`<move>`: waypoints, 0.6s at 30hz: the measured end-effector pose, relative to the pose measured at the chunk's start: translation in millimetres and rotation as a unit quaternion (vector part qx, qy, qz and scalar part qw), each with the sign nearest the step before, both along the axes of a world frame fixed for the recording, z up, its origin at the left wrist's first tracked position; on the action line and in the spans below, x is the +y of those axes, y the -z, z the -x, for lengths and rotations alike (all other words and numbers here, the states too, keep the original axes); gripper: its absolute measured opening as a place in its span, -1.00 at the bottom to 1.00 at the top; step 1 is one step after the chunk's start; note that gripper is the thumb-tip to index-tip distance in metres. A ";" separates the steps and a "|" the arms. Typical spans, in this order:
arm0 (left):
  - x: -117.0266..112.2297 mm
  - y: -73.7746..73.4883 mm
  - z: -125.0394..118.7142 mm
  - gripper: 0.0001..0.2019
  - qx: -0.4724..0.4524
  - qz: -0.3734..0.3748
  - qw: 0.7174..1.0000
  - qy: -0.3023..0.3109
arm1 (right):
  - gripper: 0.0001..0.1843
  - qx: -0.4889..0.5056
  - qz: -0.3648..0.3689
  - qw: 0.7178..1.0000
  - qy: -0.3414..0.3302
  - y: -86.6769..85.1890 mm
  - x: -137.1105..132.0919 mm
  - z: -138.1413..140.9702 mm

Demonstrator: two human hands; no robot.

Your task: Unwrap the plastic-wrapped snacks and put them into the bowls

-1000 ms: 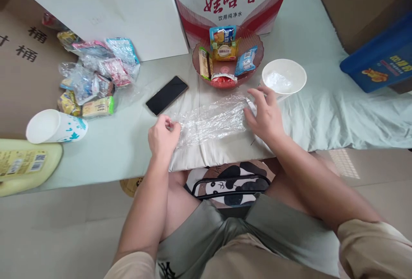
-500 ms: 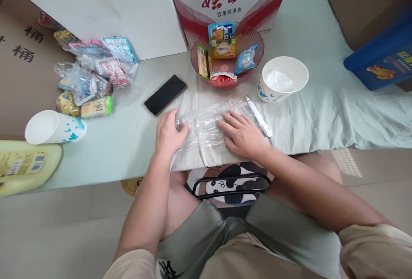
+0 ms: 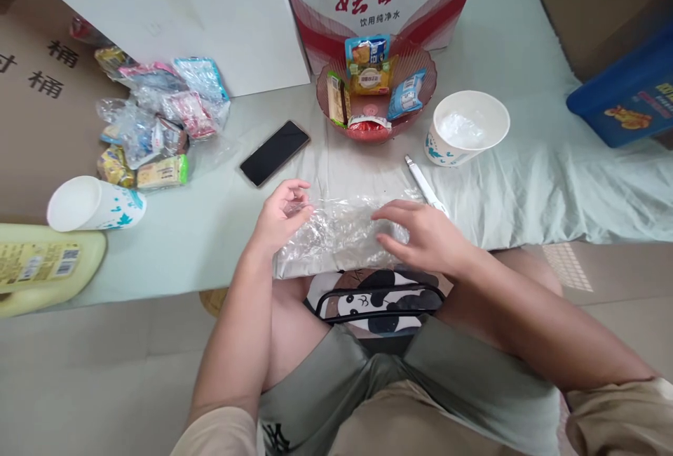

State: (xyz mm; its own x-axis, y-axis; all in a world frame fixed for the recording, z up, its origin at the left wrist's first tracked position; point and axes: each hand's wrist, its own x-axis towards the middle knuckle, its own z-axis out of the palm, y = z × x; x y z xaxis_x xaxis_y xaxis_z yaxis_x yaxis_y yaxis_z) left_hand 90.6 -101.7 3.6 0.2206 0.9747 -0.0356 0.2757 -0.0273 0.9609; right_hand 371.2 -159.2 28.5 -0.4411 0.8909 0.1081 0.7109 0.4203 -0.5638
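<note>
A crumpled sheet of clear plastic film (image 3: 336,235) lies at the table's front edge, between my hands. My left hand (image 3: 281,217) is at the film's left end, fingers curved and thumb apart from them. Over the right end is my right hand (image 3: 423,235), its thumb and fingers spread with a gap between them. Neither hand visibly grips the film; whether the fingertips touch it I cannot tell. Just beyond my right hand lies a slim white tool (image 3: 425,182) with a metal tip, its near end partly hidden by the hand.
Behind the film are a black phone (image 3: 275,153), a pink glass bowl (image 3: 326,102) of packaged snacks and a paper cup (image 3: 444,154) with clear plastic inside. Leftward are wrapped snacks (image 3: 160,119), a tipped paper cup (image 3: 118,210) and a yellow jug (image 3: 52,266). Boxes (image 3: 179,21) stand behind.
Both hands have lifted from lying flatter on the film, and their fingers have curled. The film's far edge has come nearer to me, and the film looks more bunched. The white tool stays put.
</note>
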 end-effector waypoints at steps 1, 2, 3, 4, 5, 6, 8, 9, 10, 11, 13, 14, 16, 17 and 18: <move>-1.0 -1.6 0.6 -0.64 -0.014 0.023 1.000 0.015 | -0.68 0.034 -0.017 0.999 0.016 -4.4 -0.5 -2.8; -1.8 -3.2 0.7 -0.63 -0.022 0.045 0.998 0.027 | -0.70 0.061 -0.036 0.997 0.031 -6.9 0.1 -4.8; -2.6 -4.7 0.2 -0.63 -0.028 0.064 0.997 0.035 | -0.71 0.081 -0.051 0.995 0.038 -7.1 1.6 -5.7; -3.3 -6.1 -1.0 -0.63 -0.033 0.079 0.995 0.041 | -0.70 0.095 -0.055 0.993 0.028 -4.9 4.1 -5.4; -3.9 -7.5 -2.9 -0.62 -0.038 0.091 0.994 0.047 | -0.65 0.106 -0.045 0.993 0.006 -0.6 7.3 -3.9; -4.4 -8.8 -5.4 -0.62 -0.045 0.099 0.993 0.054 | -0.56 0.112 -0.023 0.993 -0.024 5.1 10.9 -1.4; -5.2 -10.9 -10.9 -0.63 -0.066 0.105 0.990 0.072 | -0.36 0.116 0.031 0.990 -0.070 17.7 18.5 5.6; -5.4 -11.8 -13.0 -0.64 -0.079 0.106 0.988 0.085 | -0.30 0.119 0.057 0.988 -0.081 22.9 21.9 9.5; -5.3 -12.7 -14.3 -0.64 -0.094 0.109 0.985 0.099 | -0.31 0.125 0.080 0.985 -0.089 26.7 24.8 13.2; -4.9 -13.6 -14.4 -0.62 -0.112 0.113 0.981 0.114 | -0.38 0.133 0.101 0.981 -0.098 28.9 27.0 16.7; -3.5 -16.3 -11.4 -0.54 -0.162 0.129 0.970 0.130 | -0.66 0.149 0.136 0.972 -0.122 29.0 29.2 22.3; -2.6 -18.1 -8.9 -0.49 -0.194 0.134 0.964 0.123 | -0.79 0.160 0.158 0.965 -0.132 27.7 29.3 24.4; -1.2 -22.5 -4.9 -0.40 -0.261 0.132 0.953 0.078 | -0.88 0.209 0.209 0.947 -0.124 24.8 28.3 27.8; -1.0 -24.5 -4.5 -0.36 -0.291 0.125 0.947 0.047 | -0.86 0.248 0.235 0.934 -0.102 23.9 27.7 29.3; -1.1 -26.0 -5.6 -0.31 -0.313 0.121 0.942 0.020 | -0.85 0.293 0.256 0.919 -0.068 23.5 27.4 30.6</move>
State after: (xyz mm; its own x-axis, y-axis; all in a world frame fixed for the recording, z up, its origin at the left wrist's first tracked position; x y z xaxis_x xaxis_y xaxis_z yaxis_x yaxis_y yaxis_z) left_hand 96.2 -102.8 29.7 0.3085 0.9452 -0.1071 -0.3438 0.2158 0.9139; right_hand 340.6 -131.9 5.0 -0.5521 0.8320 -0.0553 0.1823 0.0557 -0.9817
